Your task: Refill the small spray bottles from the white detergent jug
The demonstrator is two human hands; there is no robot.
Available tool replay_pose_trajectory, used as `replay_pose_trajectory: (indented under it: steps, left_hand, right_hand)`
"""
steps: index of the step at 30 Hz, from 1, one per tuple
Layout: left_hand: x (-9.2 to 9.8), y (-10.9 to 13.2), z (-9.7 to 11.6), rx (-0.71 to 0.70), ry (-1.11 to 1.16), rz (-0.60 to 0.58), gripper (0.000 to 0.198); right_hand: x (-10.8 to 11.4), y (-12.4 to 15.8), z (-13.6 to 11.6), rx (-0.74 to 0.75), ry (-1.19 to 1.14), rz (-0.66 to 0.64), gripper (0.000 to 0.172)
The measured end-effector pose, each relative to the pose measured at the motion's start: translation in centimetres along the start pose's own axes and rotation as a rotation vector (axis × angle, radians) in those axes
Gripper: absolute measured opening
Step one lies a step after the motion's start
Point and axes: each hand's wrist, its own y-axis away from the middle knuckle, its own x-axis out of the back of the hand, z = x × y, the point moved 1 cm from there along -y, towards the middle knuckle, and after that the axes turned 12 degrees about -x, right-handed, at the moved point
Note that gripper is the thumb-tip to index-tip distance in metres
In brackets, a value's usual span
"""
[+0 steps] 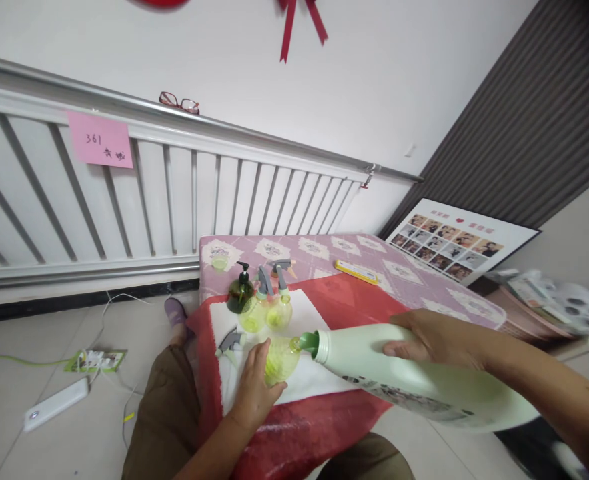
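Observation:
My left hand (257, 393) is wrapped around a small see-through yellow spray bottle (281, 363) whose top is off. A big pale green detergent jug (424, 380) lies tipped on its side in the air, gripped from above by my right hand (419, 337). The jug's green spout (309, 343) meets the neck of the small bottle; whether liquid flows cannot be seen. Left of my left hand, a loose grey trigger spray head (230, 343) rests on a white cloth (307, 387). Beyond stand two yellow spray bottles (253, 315) with grey triggers and a dark green pump bottle (240, 295).
The table has a purple patterned cloth (314, 248) and a red sheet (361, 303). A yellow-and-white box (356, 272) lies at the back. A white radiator (194, 193) runs behind. Cables and a power strip (97, 360) lie on the floor at left.

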Motion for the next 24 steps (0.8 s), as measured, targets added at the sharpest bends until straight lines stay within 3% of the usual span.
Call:
replay_pose_trajectory:
  steps: [24]
  left_hand:
    - [-0.41, -0.1, -0.44, 0.011, 0.015, 0.019, 0.084]
  right_hand:
    - [0.18, 0.02, -0.13, 0.031, -0.005, -0.009, 0.044]
